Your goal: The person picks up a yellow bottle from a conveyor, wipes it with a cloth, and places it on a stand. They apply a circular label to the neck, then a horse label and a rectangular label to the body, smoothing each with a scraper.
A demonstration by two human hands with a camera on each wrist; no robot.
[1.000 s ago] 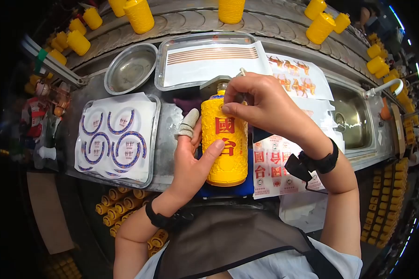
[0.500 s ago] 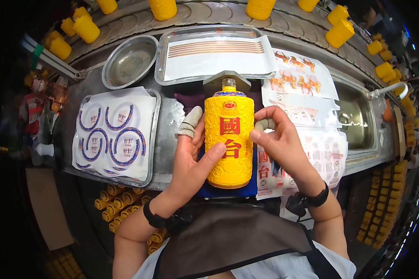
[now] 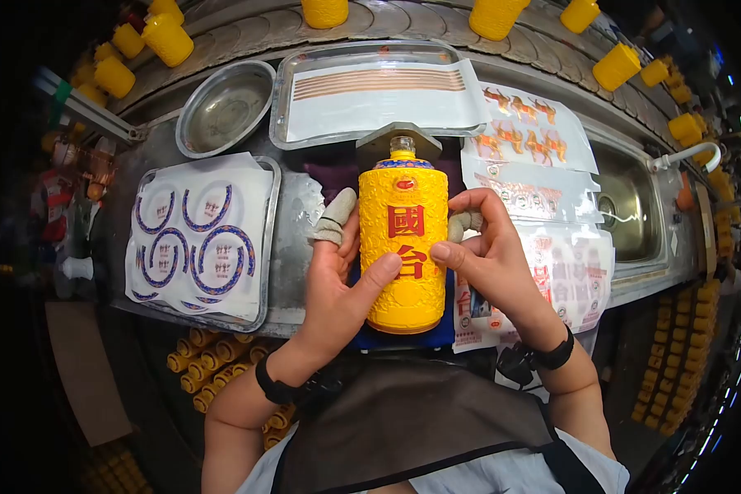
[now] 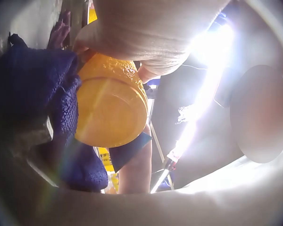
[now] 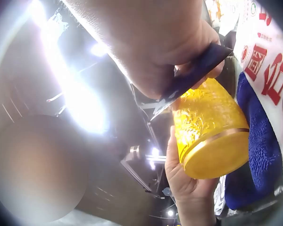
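Observation:
In the head view a yellow bottle (image 3: pixel 404 305) with red characters and a glass neck lies on a blue cloth (image 3: pixel 446 333), neck pointing away. My left hand (image 3: pixel 332 284) grips its left side, thumb on the front. On the other side, my right hand (image 3: pixel 498 263) touches the bottle's edge with thumb and index finger. A dark blue flat piece (image 5: pixel 198 73) is tucked in this hand, seen in the right wrist view. The left wrist view shows the bottle's round base (image 4: pixel 111 113). Pale covers wrap some fingers of both hands.
Curved blue decals lie on the left tray (image 3: pixel 273 239); striped sheets fill the back tray (image 3: pixel 281 107). A metal bowl (image 3: pixel 225 111) stands back left. Printed sheets (image 3: pixel 535 206) and a sink (image 3: pixel 626 198) are at the right. Behind, yellow bottles stand on a conveyor (image 3: pixel 247 37).
My right hand has come down from the bottle's neck to its right edge, uncovering a small red emblem. The left hand keeps its grip. Bottles on the conveyor have shifted right.

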